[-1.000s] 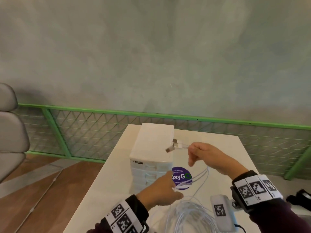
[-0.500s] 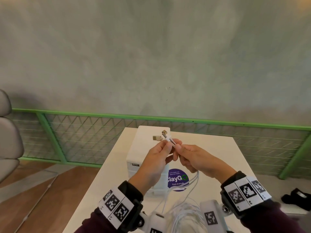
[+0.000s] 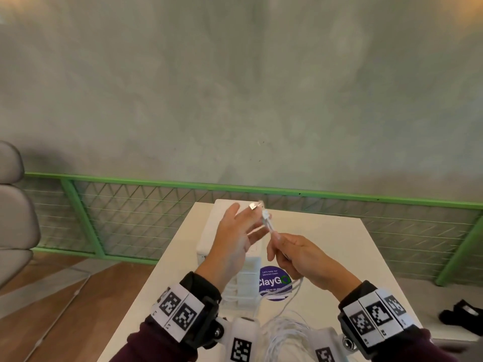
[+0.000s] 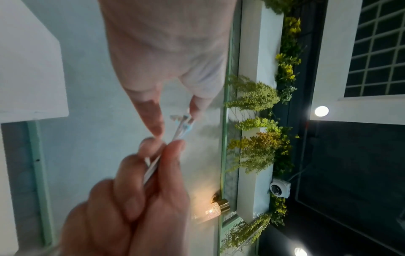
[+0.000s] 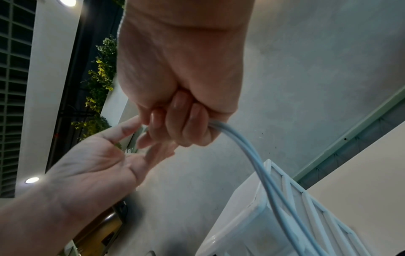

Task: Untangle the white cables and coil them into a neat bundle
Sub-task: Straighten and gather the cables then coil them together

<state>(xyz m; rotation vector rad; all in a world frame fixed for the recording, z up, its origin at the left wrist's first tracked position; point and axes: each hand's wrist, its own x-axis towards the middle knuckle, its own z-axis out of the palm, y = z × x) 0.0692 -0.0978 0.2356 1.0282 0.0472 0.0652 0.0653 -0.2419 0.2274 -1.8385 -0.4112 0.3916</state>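
A: Item one, setting, left to right: grey chair back (image 3: 11, 202), wooden floor (image 3: 52, 296), green mesh railing (image 3: 130, 205) under a grey wall (image 3: 235, 87), then our white bench (image 3: 326, 252).

B: On the bench we log a white drawer unit (image 3: 206, 246) and a purple round sticker (image 3: 274, 283).

A: Item two, the white cables (image 3: 269, 226). Where, and which way?

B: Raised above the drawer unit, between our hands. The held stretch runs up and away from us, leaning left, plug ends (image 3: 254, 206) topmost. The rest drops to a loose heap (image 3: 285, 333) at the near bench edge.

A: Left hand (image 3: 232, 246)?

B: Its fingers (image 3: 257, 232) are spread and straight beside the plugs; the left wrist view shows a fingertip right at the plug ends, though we cannot tell if it touches.

A: Right hand (image 3: 300, 257)?

B: Curled round the cables, thumb and forefinger pinching them just below the plugs.

A: Anything one view adds?

B: Only the right wrist view shows two strands leaving under the fist, past the drawer fronts. The wrist views also show plants (image 4: 258, 147) and ceiling lights (image 4: 321, 111).
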